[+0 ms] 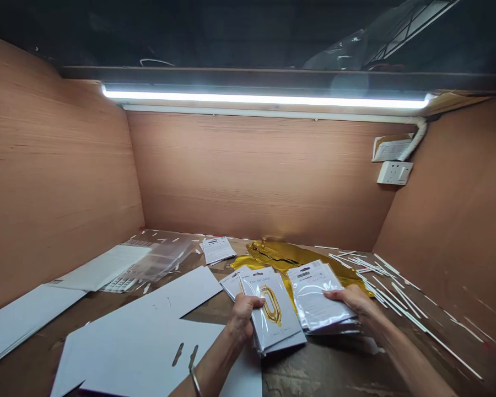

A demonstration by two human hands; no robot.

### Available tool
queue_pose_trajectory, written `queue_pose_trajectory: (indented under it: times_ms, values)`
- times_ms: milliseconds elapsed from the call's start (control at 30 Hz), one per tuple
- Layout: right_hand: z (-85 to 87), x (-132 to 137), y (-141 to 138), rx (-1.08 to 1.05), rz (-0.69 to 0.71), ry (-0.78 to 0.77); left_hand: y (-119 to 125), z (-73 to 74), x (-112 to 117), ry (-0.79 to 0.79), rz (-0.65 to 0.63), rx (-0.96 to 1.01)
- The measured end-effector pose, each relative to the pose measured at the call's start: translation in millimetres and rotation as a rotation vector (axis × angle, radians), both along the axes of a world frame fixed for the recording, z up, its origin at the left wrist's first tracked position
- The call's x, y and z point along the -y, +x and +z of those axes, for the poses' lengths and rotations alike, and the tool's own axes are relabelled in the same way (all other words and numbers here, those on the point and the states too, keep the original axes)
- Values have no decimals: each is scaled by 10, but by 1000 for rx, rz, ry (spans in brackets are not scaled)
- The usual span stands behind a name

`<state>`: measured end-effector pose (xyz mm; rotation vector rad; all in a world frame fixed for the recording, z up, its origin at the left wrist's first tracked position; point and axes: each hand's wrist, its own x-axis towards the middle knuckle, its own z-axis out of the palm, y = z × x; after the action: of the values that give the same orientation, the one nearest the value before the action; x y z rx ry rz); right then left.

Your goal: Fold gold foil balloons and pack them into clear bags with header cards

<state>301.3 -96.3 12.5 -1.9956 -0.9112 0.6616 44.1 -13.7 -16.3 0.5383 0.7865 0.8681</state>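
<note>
My left hand (243, 315) is closed around a small stack of foil balloon packets (271, 311), thumb on top. The front packet shows a gold balloon shaped like a 0 and has a hang slot at its top. To the right, my right hand (353, 303) grips another stack of clear-wrapped packets (318, 300), their printed backs with a barcode facing up. Behind both stacks lie shiny gold foil balloons (289, 253), partly covered by the packets. One more packet (233, 282) shows just behind the left stack.
Large white cards (149, 336) cover the left front of the table. Clear plastic bags (169, 253) and white sheets (103, 267) lie at the back left. A small pile of printed cards (217, 250) sits at the back; white straws (397, 292) are scattered right. A socket (394, 172) is on the wall.
</note>
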Motion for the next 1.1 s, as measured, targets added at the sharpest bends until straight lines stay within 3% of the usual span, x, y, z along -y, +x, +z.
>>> queue_pose_trajectory:
  times_ms: [133,233,300,400,500,667,833,967,1100]
  values:
    - [396,26,23,-213,124,48,-344,-6,-38,32,9,17]
    - [563,-107,-395,-304,317,113,-551,2,-51,65,10,79]
    - [511,-253,-869,-221,430,46,-652,48,-40,59,-12,166]
    - [291,-488,-1564,-126,476,-3,-801,157,-22,48,-58,293]
    - [128,-700,-1911,15,494,-9,-970,213,-50,64,21,284]
    - [33,-930,-1739,342,428,-39,-1216,98,-218,15,325,166]
    - [-248,-947,-1582,619,379,-106,-1323,-20,-355,25,463,161]
    - [-398,-1006,-1592,658,364,-74,-1333,-48,-375,-11,544,131]
    - [-263,-1137,-1390,508,285,-60,-1339,-72,-367,-37,613,123]
